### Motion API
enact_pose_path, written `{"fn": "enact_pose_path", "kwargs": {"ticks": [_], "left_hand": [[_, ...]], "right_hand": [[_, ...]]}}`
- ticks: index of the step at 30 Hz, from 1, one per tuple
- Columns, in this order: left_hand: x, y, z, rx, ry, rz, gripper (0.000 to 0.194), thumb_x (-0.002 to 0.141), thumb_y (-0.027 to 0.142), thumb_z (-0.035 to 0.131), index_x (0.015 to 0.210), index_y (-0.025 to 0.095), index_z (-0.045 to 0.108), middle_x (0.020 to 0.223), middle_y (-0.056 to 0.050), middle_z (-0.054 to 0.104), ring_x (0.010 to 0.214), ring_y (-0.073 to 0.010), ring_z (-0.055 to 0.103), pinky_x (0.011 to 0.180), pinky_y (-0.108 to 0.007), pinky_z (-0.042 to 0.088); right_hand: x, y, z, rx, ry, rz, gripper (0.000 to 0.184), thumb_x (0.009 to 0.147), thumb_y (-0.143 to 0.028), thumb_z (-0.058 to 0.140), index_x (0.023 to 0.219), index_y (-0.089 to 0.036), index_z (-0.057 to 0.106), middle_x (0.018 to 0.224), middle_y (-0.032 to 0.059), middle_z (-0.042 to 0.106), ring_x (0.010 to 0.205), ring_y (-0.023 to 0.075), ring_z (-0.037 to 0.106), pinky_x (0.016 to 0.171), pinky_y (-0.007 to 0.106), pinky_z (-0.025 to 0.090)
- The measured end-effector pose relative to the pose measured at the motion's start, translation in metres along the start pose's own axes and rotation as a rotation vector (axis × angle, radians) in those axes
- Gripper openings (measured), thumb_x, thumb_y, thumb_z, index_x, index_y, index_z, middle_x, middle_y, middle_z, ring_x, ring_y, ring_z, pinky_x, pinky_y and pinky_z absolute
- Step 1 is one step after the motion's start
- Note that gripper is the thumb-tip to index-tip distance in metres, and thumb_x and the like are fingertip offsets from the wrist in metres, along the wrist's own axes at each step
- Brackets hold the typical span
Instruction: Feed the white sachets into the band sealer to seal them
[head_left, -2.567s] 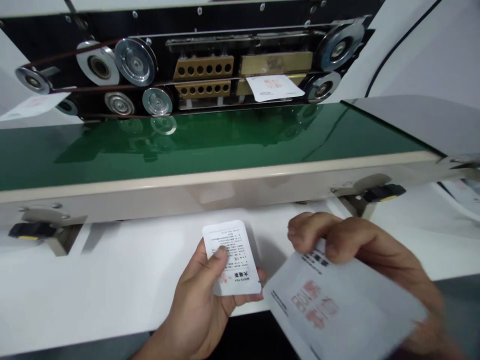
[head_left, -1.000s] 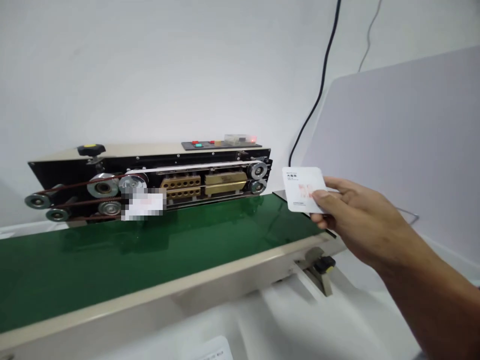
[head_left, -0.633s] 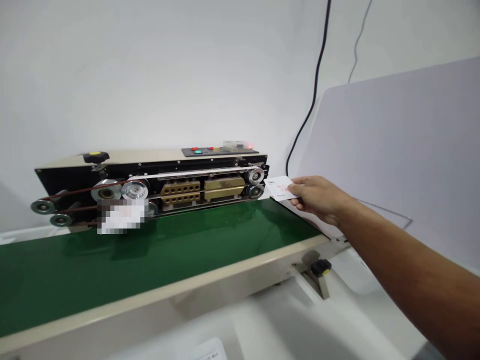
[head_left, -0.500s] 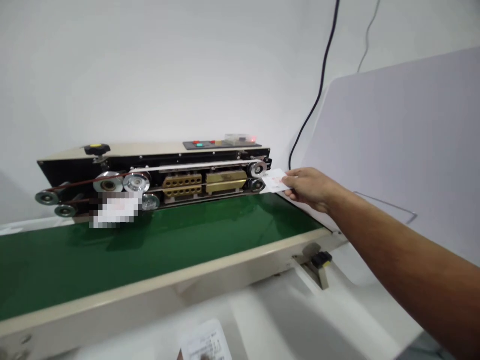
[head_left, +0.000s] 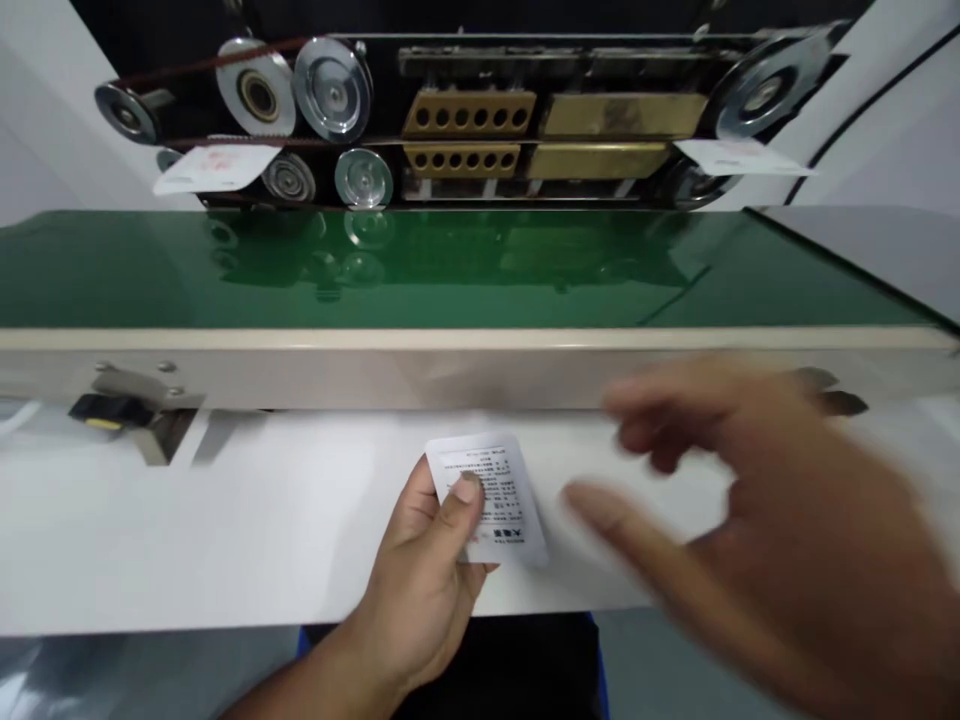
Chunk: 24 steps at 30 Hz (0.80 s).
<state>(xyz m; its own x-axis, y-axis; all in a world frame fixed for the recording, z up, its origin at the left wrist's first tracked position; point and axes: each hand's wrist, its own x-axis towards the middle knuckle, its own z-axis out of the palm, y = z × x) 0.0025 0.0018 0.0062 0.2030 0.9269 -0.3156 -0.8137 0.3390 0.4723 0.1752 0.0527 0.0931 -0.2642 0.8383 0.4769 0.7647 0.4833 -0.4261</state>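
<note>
My left hand (head_left: pixel 431 570) pinches a white printed sachet (head_left: pixel 506 500) with rounded corners, the thumb lying across its text. Whether more sachets lie beneath it I cannot tell. To its right, my right hand (head_left: pixel 750 510) is blurred and holds nothing, thumb and fingers spread apart towards the sachet. Beyond both hands stands a band sealing machine (head_left: pixel 469 113) with rollers and brass blocks. A second white sachet (head_left: pixel 739 157) sits in its right-hand rollers, sticking out towards me. Another sachet (head_left: pixel 217 167) juts out by the left-hand rollers.
A green conveyor belt (head_left: pixel 465 270) runs below the rollers, edged by a pale metal rail (head_left: pixel 420 370). Black knobs (head_left: pixel 112 410) stick out under the rail. A white tabletop (head_left: pixel 225 530) lies in front, and a black cable (head_left: pixel 885 100) hangs at the right.
My right hand has let go of the sachet at the machine's right end and come back near my left hand. The view has swung down, showing my left hand fully.
</note>
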Motion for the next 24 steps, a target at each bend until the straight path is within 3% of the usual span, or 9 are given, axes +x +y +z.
{"fn": "enact_pose_path", "kwargs": {"ticks": [2,4,8,10,14,17,20,22,24], "left_hand": [[0.001,-0.002,0.0,0.005,-0.052,0.046,0.014,0.099,0.027,0.059,0.109,0.027,0.069,0.097,0.001,0.076,0.092,-0.0126,0.068,0.094,-0.032,0.051],[0.001,-0.003,0.0,0.022,-0.069,0.071,0.014,0.099,0.026,0.058,0.106,0.026,0.07,0.09,0.001,0.074,0.091,-0.0139,0.067,0.096,-0.035,0.049],[0.003,-0.003,0.0,0.006,-0.06,0.089,0.01,0.097,0.024,0.06,0.096,0.025,0.07,0.09,0.002,0.07,0.086,-0.0109,0.062,0.097,-0.031,0.046],[0.004,-0.001,0.0,-0.038,-0.077,0.112,0.011,0.095,0.032,0.064,0.091,0.023,0.068,0.093,0.0,0.068,0.092,-0.0136,0.06,0.096,-0.031,0.046],[0.004,0.003,0.003,-0.076,-0.051,0.083,0.033,0.095,0.051,0.056,0.092,0.019,0.067,0.098,-0.005,0.063,0.102,-0.0227,0.058,0.097,-0.037,0.046],[0.003,0.002,0.004,-0.017,-0.051,0.043,0.023,0.098,0.038,0.054,0.091,0.02,0.066,0.086,-0.004,0.063,0.092,-0.0198,0.06,0.094,-0.036,0.046],[0.001,-0.002,0.004,0.051,-0.139,-0.062,0.01,0.095,0.026,0.062,0.1,0.021,0.069,0.083,-0.003,0.066,0.083,-0.0169,0.063,0.086,-0.033,0.047],[0.001,-0.005,0.002,0.078,-0.179,-0.089,0.016,0.092,0.028,0.067,0.106,0.022,0.071,0.083,-0.004,0.068,0.077,-0.0147,0.063,0.077,-0.028,0.046],[0.003,-0.008,0.0,0.068,-0.136,-0.074,0.022,0.087,0.033,0.075,0.105,0.022,0.073,0.083,-0.003,0.069,0.072,-0.013,0.061,0.067,-0.025,0.044]], "right_hand": [[-0.026,-0.008,0.027,0.098,-0.162,-0.095,0.037,0.09,-0.045,0.067,0.115,-0.023,0.053,0.091,0.0062,0.059,0.07,0.0214,0.057,0.057,0.035,0.048],[-0.035,-0.011,0.047,0.241,-0.294,-0.052,0.024,0.092,-0.035,0.065,0.106,-0.021,0.053,0.088,0.004,0.059,0.069,0.0189,0.058,0.058,0.033,0.049],[-0.03,-0.002,0.056,0.43,-0.359,0.009,0.007,0.098,-0.024,0.055,0.092,-0.022,0.054,0.085,0.0017,0.057,0.072,0.0165,0.057,0.064,0.032,0.048],[-0.028,0.007,0.052,0.512,-0.331,-0.027,0.007,0.1,-0.022,0.052,0.103,-0.024,0.059,0.095,0.0028,0.059,0.086,0.0183,0.06,0.073,0.033,0.05],[-0.034,0.022,0.045,0.494,-0.176,-0.166,0.033,0.094,-0.009,0.053,0.117,-0.032,0.059,0.118,0.0056,0.054,0.113,0.0247,0.054,0.088,0.038,0.051],[-0.041,0.025,0.048,0.42,-0.089,-0.228,0.04,0.088,-0.002,0.051,0.111,-0.033,0.062,0.131,0.0056,0.043,0.119,0.0267,0.051,0.091,0.04,0.052],[-0.046,0.025,0.052,0.422,-0.1,-0.184,0.041,0.088,-0.002,0.052,0.109,-0.035,0.064,0.143,0.0023,0.03,0.121,0.0262,0.05,0.093,0.042,0.052],[-0.049,0.025,0.053,0.415,-0.094,-0.167,0.04,0.091,-0.004,0.051,0.113,-0.035,0.065,0.149,0.0019,0.026,0.125,0.0272,0.048,0.098,0.045,0.05],[-0.051,0.026,0.051,0.449,-0.047,-0.104,0.038,0.096,-0.01,0.05,0.122,-0.036,0.061,0.146,0.005,0.033,0.127,0.0268,0.047,0.1,0.044,0.049]]}}
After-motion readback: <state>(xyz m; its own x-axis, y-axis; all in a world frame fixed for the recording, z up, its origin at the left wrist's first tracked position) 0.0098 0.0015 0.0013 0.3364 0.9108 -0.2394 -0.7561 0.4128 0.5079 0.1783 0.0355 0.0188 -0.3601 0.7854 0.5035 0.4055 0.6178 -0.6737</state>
